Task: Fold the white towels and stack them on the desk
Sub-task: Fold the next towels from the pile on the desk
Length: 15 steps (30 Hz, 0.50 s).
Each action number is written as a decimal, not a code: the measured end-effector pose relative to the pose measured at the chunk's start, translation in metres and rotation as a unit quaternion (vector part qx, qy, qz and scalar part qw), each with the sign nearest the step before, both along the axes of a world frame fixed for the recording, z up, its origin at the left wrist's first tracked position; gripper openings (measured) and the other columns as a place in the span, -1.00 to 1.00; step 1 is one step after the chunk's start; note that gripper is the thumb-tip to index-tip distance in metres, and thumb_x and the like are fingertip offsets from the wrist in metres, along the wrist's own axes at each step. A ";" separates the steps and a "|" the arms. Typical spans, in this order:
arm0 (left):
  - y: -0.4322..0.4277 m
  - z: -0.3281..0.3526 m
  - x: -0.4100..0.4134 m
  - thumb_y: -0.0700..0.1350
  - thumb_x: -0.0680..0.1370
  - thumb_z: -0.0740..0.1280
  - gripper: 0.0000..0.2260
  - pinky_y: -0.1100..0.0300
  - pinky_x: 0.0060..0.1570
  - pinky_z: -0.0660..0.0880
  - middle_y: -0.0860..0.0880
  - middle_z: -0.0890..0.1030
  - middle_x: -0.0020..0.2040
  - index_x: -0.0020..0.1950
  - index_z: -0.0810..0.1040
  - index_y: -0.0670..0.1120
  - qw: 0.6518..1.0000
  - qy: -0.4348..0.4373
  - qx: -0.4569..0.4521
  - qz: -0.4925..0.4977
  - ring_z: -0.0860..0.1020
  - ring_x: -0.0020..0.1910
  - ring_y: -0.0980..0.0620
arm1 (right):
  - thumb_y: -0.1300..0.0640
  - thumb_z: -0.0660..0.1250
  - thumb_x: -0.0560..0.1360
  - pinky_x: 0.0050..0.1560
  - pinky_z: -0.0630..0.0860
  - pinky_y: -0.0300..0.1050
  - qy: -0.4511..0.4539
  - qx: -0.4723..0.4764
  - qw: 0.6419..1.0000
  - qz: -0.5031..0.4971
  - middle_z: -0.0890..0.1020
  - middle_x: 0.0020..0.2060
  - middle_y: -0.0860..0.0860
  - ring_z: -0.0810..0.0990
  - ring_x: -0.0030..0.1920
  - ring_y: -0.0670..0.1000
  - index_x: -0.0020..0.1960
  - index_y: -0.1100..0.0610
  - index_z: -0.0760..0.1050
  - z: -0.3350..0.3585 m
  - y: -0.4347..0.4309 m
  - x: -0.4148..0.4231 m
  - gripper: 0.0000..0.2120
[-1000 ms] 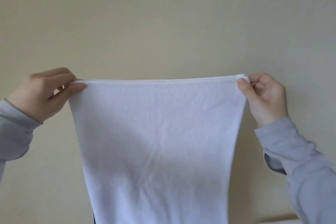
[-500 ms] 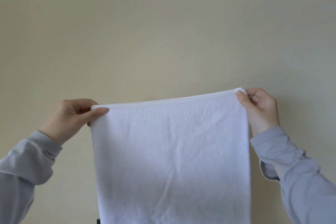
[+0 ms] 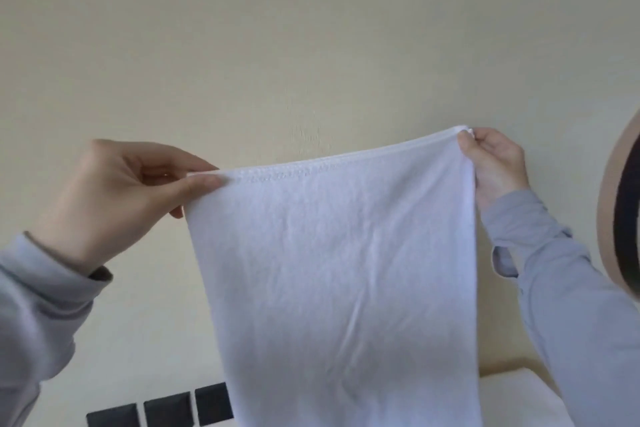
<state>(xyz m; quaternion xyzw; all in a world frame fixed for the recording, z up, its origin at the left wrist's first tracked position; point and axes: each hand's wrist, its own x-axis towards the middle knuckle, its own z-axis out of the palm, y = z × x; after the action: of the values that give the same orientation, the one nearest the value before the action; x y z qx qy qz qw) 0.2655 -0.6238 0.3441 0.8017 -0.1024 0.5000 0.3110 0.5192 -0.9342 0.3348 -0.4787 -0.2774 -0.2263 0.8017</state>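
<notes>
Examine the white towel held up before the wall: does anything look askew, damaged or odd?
Only a slight slant: the top hem of the white towel runs uphill in this view, because the right hand pinches its corner higher than the left hand does. The cloth shows soft creases but no tear or stain.

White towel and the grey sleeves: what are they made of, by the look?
White towel: looks like soft cotton terry, matte, faintly nubby, with a stitched hem along the top edge. Grey sleeves: probably thin stretchy knit, smooth and matte, bunching in soft folds; fibre unclear.
</notes>
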 end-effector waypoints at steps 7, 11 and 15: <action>-0.051 -0.037 -0.016 0.05 0.28 0.54 -0.86 0.42 -0.47 0.45 0.07 0.65 -0.41 -0.30 0.67 0.03 0.997 0.014 -0.072 -0.016 0.54 -0.52 0.17 | 0.21 0.33 0.50 -0.22 0.52 -0.25 -0.041 -0.087 0.995 0.024 0.61 -0.43 -0.14 0.54 -0.37 -0.17 -0.19 0.07 0.48 0.031 -0.010 0.006 -0.89; -0.033 -0.090 -0.033 0.15 0.22 0.53 -0.75 0.40 -0.45 0.49 0.02 0.67 -0.39 -0.28 0.66 0.00 0.988 0.061 -0.142 0.006 0.57 -0.49 0.16 | 0.18 0.34 0.49 -0.20 0.46 -0.23 -0.052 -0.179 0.982 0.041 0.58 -0.39 -0.13 0.49 -0.32 -0.14 -0.20 0.03 0.50 0.020 0.042 0.009 -0.88; 0.004 -0.187 -0.061 -0.04 0.24 0.53 -0.88 0.39 -0.48 0.48 -0.05 0.66 -0.40 -0.31 0.66 -0.03 0.950 0.155 -0.258 0.078 0.57 -0.50 0.11 | 0.22 0.33 0.50 -0.18 0.38 -0.22 -0.038 -0.271 0.957 0.096 0.52 -0.29 -0.02 0.45 -0.26 -0.11 -0.18 0.04 0.49 -0.055 0.129 0.019 -0.88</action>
<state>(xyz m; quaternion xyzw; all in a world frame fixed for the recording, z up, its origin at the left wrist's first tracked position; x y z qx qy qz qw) 0.2040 -0.6198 0.1574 0.7673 0.1423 0.4016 0.4793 0.5386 -0.8057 0.2797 -0.6399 -0.4032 -0.0834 0.6488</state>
